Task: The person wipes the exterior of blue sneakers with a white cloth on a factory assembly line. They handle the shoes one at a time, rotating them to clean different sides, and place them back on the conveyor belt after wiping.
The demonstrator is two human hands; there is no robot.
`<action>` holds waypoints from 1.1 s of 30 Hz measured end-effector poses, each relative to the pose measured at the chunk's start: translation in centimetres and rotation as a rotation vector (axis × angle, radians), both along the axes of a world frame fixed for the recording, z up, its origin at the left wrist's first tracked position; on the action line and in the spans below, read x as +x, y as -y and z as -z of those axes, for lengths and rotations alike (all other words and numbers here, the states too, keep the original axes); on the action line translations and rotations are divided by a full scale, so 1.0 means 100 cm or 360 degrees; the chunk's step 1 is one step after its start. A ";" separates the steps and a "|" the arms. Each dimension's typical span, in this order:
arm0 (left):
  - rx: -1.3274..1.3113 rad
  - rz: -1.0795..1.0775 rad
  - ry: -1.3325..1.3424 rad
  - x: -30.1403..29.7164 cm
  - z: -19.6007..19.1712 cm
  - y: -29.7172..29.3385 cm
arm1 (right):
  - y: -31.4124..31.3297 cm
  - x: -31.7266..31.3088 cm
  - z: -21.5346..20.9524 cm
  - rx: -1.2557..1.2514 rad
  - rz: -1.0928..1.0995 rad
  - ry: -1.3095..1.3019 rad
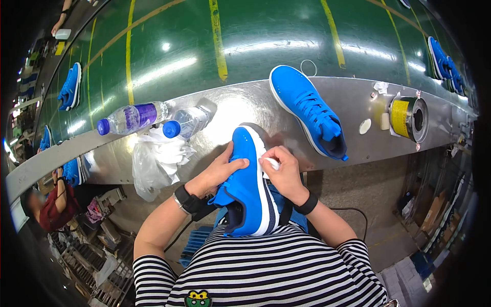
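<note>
A blue sneaker [247, 179] with a white midsole is held close in front of my striped shirt, its toe pointing away from me. My left hand [221, 170] grips the shoe's upper from the left, thumb across the top. In my right hand [284, 171] a small white cloth or tissue [271, 163] is pinched and pressed against the right side of the white midsole. A second blue sneaker [309, 110] lies on the metal bench to the right, its toe pointing away and overlapping the green surface.
On the metal bench [353, 110] lie two plastic bottles with blue caps [134, 116] [190, 122], a plastic bag with white tissues [159, 156], and an open can [408, 118]. Beyond runs a green belt [276, 30] carrying more blue shoes [70, 87]. Another person [51, 207] is at the left.
</note>
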State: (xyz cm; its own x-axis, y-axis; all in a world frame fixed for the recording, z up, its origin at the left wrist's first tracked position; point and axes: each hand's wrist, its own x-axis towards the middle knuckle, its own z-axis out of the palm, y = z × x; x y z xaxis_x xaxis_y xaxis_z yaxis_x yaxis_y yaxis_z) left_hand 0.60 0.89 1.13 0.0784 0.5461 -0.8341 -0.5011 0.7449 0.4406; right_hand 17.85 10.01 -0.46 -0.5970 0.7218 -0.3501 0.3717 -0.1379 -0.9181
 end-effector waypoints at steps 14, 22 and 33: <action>0.0046 0.0136 -0.0135 -0.002 0.013 0.008 | -0.016 -0.010 -0.001 0.0275 -0.0208 0.0031; 0.0047 0.0135 -0.0134 -0.005 0.015 0.012 | -0.015 -0.014 0.003 0.0269 -0.0145 0.0110; 0.0197 -0.0285 0.0244 0.004 -0.006 -0.004 | -0.120 0.115 -0.107 -0.0342 0.0860 -0.0537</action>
